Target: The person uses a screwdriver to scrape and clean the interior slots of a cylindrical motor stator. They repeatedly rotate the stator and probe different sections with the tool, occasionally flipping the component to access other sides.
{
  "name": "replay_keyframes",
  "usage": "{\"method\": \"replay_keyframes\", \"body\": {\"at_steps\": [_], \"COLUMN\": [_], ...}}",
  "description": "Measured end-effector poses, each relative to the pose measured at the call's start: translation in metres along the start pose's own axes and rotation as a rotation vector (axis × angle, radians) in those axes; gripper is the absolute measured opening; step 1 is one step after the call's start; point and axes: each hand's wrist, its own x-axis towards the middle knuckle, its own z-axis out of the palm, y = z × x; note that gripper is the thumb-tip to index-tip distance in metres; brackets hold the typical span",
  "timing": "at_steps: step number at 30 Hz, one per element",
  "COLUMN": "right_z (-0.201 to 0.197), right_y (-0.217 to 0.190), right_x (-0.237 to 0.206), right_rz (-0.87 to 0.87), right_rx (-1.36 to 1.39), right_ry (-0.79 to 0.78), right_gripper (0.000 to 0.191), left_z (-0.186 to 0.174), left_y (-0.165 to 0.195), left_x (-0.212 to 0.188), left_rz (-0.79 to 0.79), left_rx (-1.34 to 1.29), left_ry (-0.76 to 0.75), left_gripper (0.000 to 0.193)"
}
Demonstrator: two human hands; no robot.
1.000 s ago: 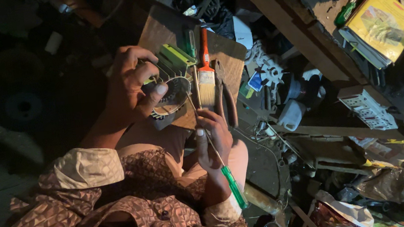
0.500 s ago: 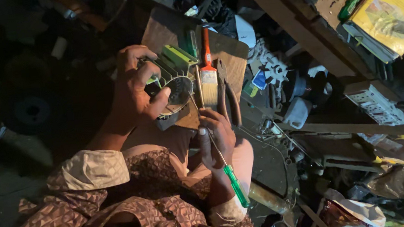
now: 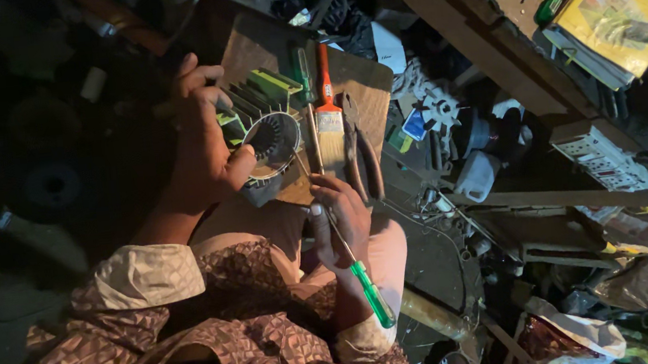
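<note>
Wooden board [image 3: 362,82] serves as bench on lap, head view. Left hand [image 3: 204,150] clamped on ring-shaped slotted stator core [image 3: 270,143], tilting bore toward light, core resting at board's near edge. Right hand [image 3: 342,222] closed round green-handled screwdriver [image 3: 348,256], tip aimed into core, likely for leverage. Paintbrush [image 3: 328,113] and pliers [image 3: 361,150] parked just beside, within reach. Clutter crowds right; little free room.
</note>
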Motion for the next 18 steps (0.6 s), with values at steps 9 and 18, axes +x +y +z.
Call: {"method": "replay_keyframes", "body": {"at_steps": [9,18], "right_z": [-0.002,-0.002], "right_y": [-0.005,-0.004], "right_x": [0.004,0.002], "right_rz": [0.032,0.039], "right_rx": [0.016,0.048], "right_ry": [-0.036,-0.007], "right_gripper": [0.016,0.015], "left_z": [0.003,0.002], "left_y": [-0.007,-0.010], "left_x": [0.002,0.000], "left_rz": [-0.049,-0.024], "left_rx": [0.018,-0.086], "left_ry": [0.002,0.001], "left_gripper": [0.053,0.062]}}
